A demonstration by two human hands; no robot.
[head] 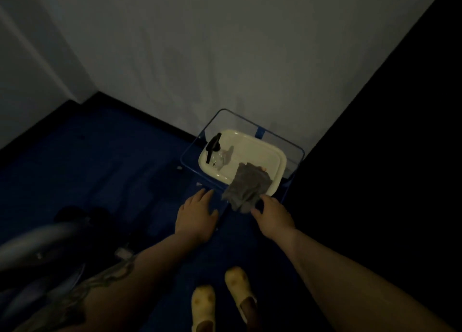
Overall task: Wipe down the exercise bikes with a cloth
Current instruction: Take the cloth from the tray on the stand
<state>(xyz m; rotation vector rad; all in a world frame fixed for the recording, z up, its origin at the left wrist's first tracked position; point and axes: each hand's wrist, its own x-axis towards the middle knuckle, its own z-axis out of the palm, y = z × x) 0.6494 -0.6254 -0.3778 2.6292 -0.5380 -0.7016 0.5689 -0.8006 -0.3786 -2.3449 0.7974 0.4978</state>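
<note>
Here the right hand [273, 218] pinches the grey cloth [246, 186] off the tray's [252, 144] near edge for wiping; left hand [197, 215] hangs loose, empty.

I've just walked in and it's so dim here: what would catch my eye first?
The brightest thing is a cream tray on a blue stand in the corner, with a clear spray bottle standing at its left end. A grey cloth drapes over the tray's near edge, with the right hand at its hanging end and the left hand open beside it.
</note>
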